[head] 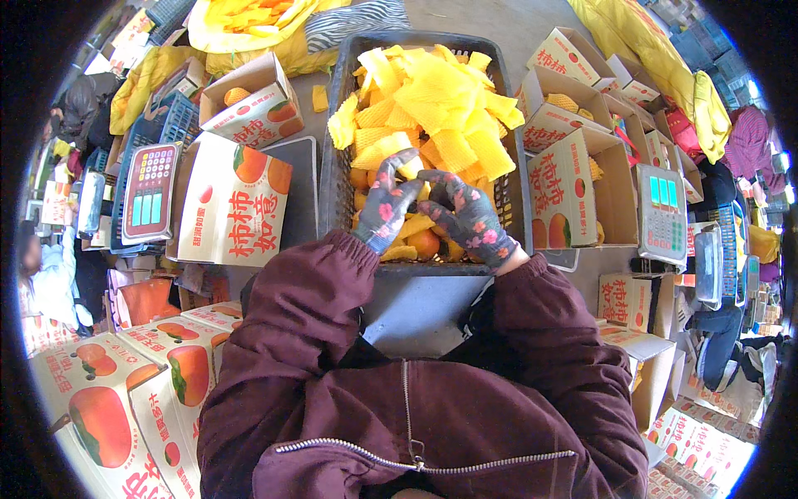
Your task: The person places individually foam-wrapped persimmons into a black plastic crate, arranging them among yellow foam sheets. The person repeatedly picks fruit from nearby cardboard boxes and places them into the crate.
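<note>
Both my hands, in dark flowered gloves, are close together over a black plastic crate. My left hand pinches a yellow foam net sleeve between thumb and fingers. My right hand has its fingers curled at a small yellow edge beside the left fingertips; whether this edge belongs to the same sleeve is hidden. Loose yellow foam net sleeves are heaped across the crate's far part. Under my hands lie orange persimmons, one persimmon showing plainly near the crate's front wall.
An open persimmon carton leans at the left by a scale display. On the right, open cartons hold sleeved fruit beside another scale display. Closed cartons stand at lower left. People work at both sides.
</note>
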`<state>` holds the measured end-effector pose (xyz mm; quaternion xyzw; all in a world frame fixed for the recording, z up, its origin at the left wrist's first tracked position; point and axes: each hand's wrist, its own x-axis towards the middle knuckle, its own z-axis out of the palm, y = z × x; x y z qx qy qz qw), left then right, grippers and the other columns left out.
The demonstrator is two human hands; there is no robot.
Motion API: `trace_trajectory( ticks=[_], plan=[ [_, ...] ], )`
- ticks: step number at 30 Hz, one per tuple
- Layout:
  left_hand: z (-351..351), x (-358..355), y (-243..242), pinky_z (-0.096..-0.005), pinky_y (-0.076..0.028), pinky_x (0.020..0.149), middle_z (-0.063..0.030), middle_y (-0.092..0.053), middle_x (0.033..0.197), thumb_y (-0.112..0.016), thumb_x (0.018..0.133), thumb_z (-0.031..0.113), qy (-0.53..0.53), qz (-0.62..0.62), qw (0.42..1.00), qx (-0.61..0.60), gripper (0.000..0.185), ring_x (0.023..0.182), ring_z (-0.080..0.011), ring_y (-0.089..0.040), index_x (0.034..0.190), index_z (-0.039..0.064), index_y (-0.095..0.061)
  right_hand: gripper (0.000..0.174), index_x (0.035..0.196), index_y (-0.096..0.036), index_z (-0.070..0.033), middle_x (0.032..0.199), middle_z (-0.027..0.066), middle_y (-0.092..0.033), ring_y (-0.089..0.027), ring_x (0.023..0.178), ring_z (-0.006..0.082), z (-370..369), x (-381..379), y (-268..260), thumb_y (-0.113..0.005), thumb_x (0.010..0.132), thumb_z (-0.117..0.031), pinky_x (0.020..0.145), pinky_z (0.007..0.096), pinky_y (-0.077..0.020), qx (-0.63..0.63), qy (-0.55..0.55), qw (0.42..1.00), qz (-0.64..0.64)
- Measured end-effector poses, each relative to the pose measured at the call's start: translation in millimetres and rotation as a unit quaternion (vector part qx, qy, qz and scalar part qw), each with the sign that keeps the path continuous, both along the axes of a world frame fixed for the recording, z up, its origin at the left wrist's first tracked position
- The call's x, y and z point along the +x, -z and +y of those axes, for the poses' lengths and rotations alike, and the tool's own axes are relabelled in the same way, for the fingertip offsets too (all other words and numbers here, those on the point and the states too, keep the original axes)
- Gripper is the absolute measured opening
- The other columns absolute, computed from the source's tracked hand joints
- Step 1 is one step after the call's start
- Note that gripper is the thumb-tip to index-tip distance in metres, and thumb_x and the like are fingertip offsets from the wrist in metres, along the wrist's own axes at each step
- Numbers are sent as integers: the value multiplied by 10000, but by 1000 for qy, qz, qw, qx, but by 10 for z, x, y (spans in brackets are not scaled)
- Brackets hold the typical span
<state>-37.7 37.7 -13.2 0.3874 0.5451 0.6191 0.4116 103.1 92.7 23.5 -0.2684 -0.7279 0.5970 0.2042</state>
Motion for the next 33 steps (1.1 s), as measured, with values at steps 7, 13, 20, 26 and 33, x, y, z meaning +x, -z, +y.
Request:
trace_trajectory(
  ticks=[7,13,20,26,33],
  plan=[
    [35,-57,31,-203,-405,573,0,-517,856,-473,863,291,17,-222,970,-95,299,673,-87,-494,1086,98,-519,382,1120,-492,-80,886,129,-557,-555,808,297,87,24,-16,-604,770,-186,697,368,-447,303,-12,948,-94],
    [45,-46,-4,-214,-373,477,-5,-506,743,-458,869,335,38,-274,953,-119,306,577,-82,-471,1026,85,-539,441,1143,-490,-116,810,114,-514,-522,794,296,160,112,-88,-629,727,-170,714,355,-430,360,-44,928,-81],
    [32,-68,40,-263,-415,582,-31,-533,942,-435,865,361,129,-103,979,-117,339,742,-112,-495,1093,119,-498,318,1084,-466,-37,973,168,-562,-553,924,296,135,157,-43,-558,803,-155,797,345,-428,197,-45,978,-45],
    [-58,96,150,-248,-265,978,-16,-295,1304,-503,866,204,256,-204,945,23,506,1177,-101,-306,1304,77,-284,401,1215,-405,-32,1115,70,-508,-484,1009,157,7,66,96,-485,874,-228,879,275,-373,43,-39,998,11],
    [-68,-98,135,-245,-320,919,-41,-355,1273,-502,844,143,389,-190,898,72,462,1115,-122,-387,1270,74,-338,309,1078,-540,-64,917,3,-583,-520,654,76,21,197,196,-540,833,-252,489,186,-399,-246,-7,959,142]
  ],
)
